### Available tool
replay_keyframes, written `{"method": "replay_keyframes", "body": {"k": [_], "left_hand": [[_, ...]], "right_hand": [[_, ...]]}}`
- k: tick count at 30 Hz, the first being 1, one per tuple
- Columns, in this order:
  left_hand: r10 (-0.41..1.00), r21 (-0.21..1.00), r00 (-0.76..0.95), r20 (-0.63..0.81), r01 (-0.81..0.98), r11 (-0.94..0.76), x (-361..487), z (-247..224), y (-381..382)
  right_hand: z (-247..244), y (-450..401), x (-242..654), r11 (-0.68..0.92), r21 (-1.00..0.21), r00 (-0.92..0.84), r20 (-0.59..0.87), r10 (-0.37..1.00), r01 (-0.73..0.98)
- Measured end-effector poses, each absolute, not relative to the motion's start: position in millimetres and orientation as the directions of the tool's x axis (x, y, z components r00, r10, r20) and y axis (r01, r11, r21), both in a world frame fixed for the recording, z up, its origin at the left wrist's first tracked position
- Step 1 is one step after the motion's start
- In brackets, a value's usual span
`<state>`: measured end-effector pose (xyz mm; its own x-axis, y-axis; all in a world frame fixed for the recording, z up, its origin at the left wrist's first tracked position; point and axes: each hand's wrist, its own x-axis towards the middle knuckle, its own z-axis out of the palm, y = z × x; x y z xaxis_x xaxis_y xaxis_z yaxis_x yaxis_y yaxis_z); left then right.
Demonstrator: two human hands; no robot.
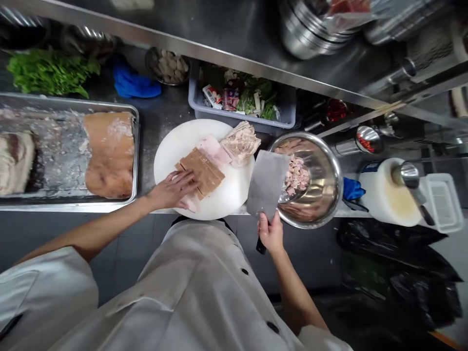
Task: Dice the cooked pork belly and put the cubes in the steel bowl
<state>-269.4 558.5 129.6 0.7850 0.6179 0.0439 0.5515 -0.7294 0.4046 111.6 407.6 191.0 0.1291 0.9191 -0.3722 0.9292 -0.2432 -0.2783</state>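
Note:
My left hand (175,189) rests with its fingers spread on a slab of brown-skinned pork (206,173), which is cut into strips. The slab lies on a round white cutting board (168,146). Behind it on the board are a pale, pinkish piece of fat (215,150) and a rough chunk of meat (241,144). In my right hand (271,233) is the black handle of a cleaver (268,180). Its wide blade hangs between the board and a steel bowl (332,180), overlapping the bowl's left rim. Chopped pink meat pieces (298,175) lie in the bowl.
On the left stands a metal tray (135,146) with larger pork slabs (109,156). A grey bin of scraps (192,92), blue cloth (133,80) and leafy greens (51,70) sit behind. A steel shelf (219,53) overhangs the counter; a white tub (389,192) stands right.

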Motion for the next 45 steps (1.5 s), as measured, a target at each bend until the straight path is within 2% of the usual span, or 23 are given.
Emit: {"method": "replay_keyframes", "body": {"k": [2, 5, 8, 11, 14, 19, 22, 24, 30, 33, 39, 45], "left_hand": [[0.558, 0.387, 0.830, -0.004, 0.516, -0.764, -269, 132, 555], [0.562, 0.336, 0.826, -0.045, 0.543, -0.770, -275, 133, 549], [0.569, 0.273, 0.818, -0.087, 0.569, -0.776, -277, 138, 550], [0.506, 0.213, 0.849, -0.150, 0.528, -0.822, -271, 144, 558], [0.468, 0.154, 0.863, -0.188, 0.496, -0.854, -266, 148, 562], [0.546, 0.115, 0.821, -0.164, 0.566, -0.816, -265, 158, 559], [0.647, 0.072, 0.751, -0.130, 0.658, -0.750, -258, 175, 575], [0.646, 0.044, 0.748, -0.154, 0.658, -0.752, -248, 186, 596], [0.409, 0.193, 0.871, -0.272, 0.466, -0.864, -221, 185, 664], [0.408, 0.207, 0.868, -0.283, 0.471, -0.858, -230, 177, 687], [0.431, 0.132, 0.843, -0.322, 0.491, -0.861, -252, 171, 704], [0.454, 0.130, 0.866, -0.208, 0.485, -0.865, -240, 162, 679]], "right_hand": [[182, 406, 125, -0.276, -0.288, 0.158, -0.373, 0.914, 0.917], [171, 401, 138, -0.277, -0.285, 0.147, -0.404, 0.903, 0.917], [164, 397, 150, -0.170, -0.305, 0.016, -0.449, 0.894, 0.937], [160, 396, 166, -0.015, -0.348, -0.157, -0.459, 0.875, 0.937], [158, 399, 182, 0.107, -0.336, -0.266, -0.473, 0.840, 0.936], [167, 413, 174, 0.113, -0.234, -0.226, -0.543, 0.809, 0.966], [176, 425, 149, 0.079, -0.239, -0.208, -0.586, 0.783, 0.968], [179, 433, 131, 0.061, -0.264, -0.215, -0.607, 0.765, 0.963], [181, 454, 92, 0.091, -0.309, -0.266, -0.589, 0.763, 0.947], [180, 471, 74, 0.082, -0.324, -0.265, -0.577, 0.772, 0.943], [179, 509, 40, 0.055, -0.365, -0.261, -0.544, 0.797, 0.929], [180, 533, 41, 0.042, -0.374, -0.251, -0.531, 0.809, 0.926]]}}
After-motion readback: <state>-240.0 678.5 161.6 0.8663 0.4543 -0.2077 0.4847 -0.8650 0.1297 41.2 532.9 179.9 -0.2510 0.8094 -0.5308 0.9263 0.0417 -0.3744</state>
